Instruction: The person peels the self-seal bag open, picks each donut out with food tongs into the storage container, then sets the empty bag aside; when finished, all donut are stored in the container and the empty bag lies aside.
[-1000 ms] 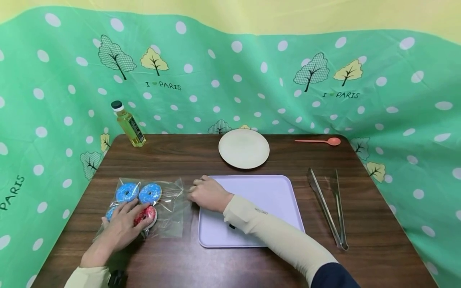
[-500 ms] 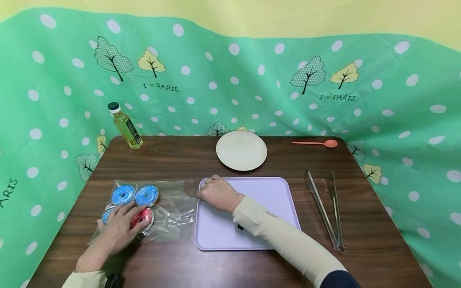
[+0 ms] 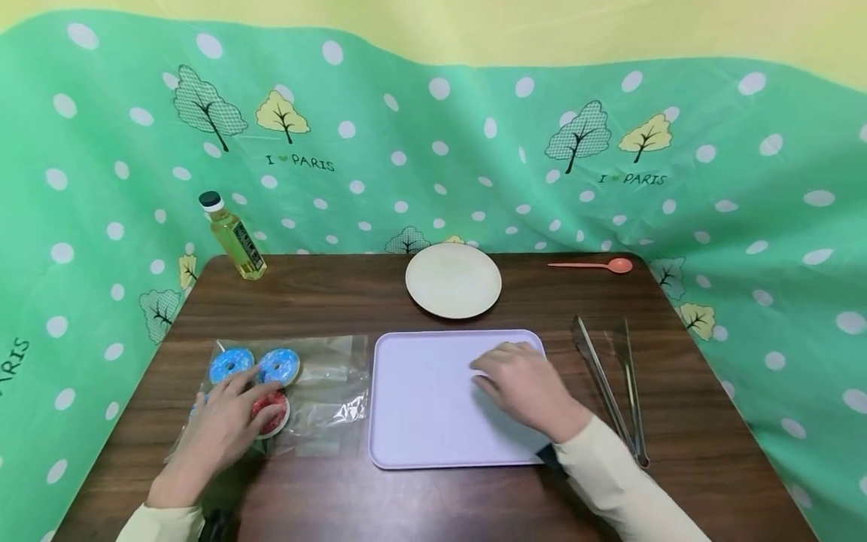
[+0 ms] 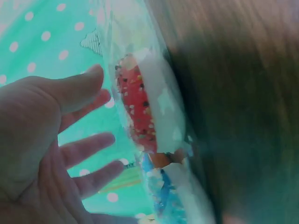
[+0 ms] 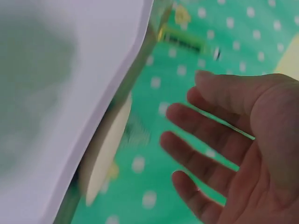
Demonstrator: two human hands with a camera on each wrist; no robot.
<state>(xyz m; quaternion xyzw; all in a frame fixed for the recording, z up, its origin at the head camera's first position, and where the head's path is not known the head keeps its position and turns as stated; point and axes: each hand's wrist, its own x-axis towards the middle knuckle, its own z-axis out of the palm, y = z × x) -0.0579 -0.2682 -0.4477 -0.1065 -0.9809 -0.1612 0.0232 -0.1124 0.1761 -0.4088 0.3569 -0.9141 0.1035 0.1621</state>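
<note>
A clear plastic bag (image 3: pixel 325 421) lies flat on the left of the table, its bare end reaching to the tray. Inside are a red doughnut (image 3: pixel 275 423) and several blue doughnuts (image 3: pixel 279 367). Over the bag my left hand (image 3: pixel 217 436) hovers with spread fingers and partly covers one blue doughnut. In the left wrist view the sprinkled red doughnut (image 4: pixel 135 107) stands out under the film, a gap between it and the loose fingers. My right hand (image 3: pixel 528 388) is above the right half of the lilac tray (image 3: pixel 423 406), fingers relaxed, holding nothing.
Behind the tray lies a cream plate (image 3: pixel 454 280). Metal tongs (image 3: pixel 606 384) lie right of the tray, near my right forearm. A coral spoon (image 3: pixel 618 265) lies at the back right. An oil bottle (image 3: pixel 238 242) stands at the back left corner, before the polka-dot curtain.
My right hand has left the bag's end and moved right across the tray. The bag's end now lies flatter. My left hand has lifted slightly, fingers more spread.
</note>
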